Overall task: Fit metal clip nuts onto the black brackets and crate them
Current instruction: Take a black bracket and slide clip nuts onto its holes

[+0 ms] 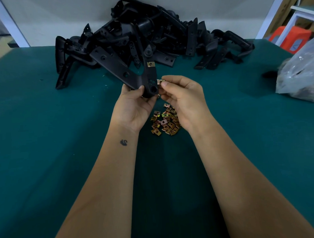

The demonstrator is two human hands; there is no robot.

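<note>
Your two bare forearms reach in from the near edge over the dark green cloth-covered table (pixel 46 140), and a small dark mark sits on the inside of the left wrist. Just beneath and between your palms lies a loose heap of small brass-coloured square metal clip nuts (pixel 164 121), partly hidden under the heel of your right hand (pixel 180 98).

Your left hand (pixel 134 103) grips a black L-shaped plastic bracket (pixel 126 70) at its bend, thumb pressed on the front face and fingers curled behind it. One arm of the bracket slants up and away to the left of that hand; the other rises straight above it and carries one fitted clip nut (pixel 150 64) on its edge.

Your right hand pinches a single clip nut (pixel 160 81) between thumb and forefinger, holding it against the bracket's right edge, just beside the round holes near the bend.

Beyond both hands, a tangled pile of black brackets (pixel 146 35) is heaped against the pale wall. Far to the right of your right hand slumps a clear plastic bag (pixel 300 74), its contents unclear.
</note>
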